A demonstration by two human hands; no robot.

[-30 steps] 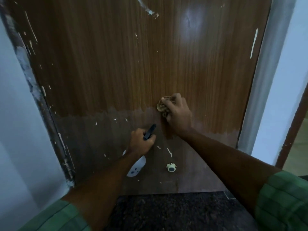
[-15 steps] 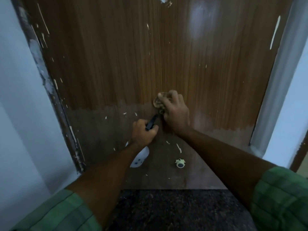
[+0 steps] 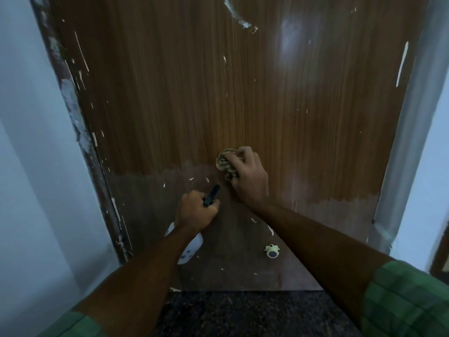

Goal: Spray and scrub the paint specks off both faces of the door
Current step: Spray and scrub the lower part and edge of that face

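A brown wood-grain door (image 3: 218,105) fills the view, set between a pale wall (image 3: 29,166) on the left and a pale frame edge (image 3: 408,142) on the right, with a dark speckled floor (image 3: 243,314) at its foot. The lower part of the door is a duller, darker band, and white paint specks (image 3: 402,64) and streaks are scattered over both zones, thickest along the left edge.

The right hand (image 3: 251,177) presses a mottled scrub pad (image 3: 226,161) against the door just at the line where the darker band begins; its fingers are curled over the pad, grasping it. The left hand (image 3: 198,212) is clenched round the neck of a white spray bottle (image 3: 190,246), whose black nozzle (image 3: 211,195) juts up toward the pad; the bottle body hangs below the wrist, mostly hidden by the forearm. Dark marks on the bottle may be printing, but they are too blurred to read. A small pale round fitting with a dark centre (image 3: 272,251) sits on the door low down, right of the bottle. Green checked sleeves (image 3: 408,302) show at the bottom corners.

Against the frame half a second ago, the hands keep the same grips and stand in much the same relation, the nozzle close under the pad; the head has tipped, so more of the upper door shows, including a white smear (image 3: 237,15) near the top.
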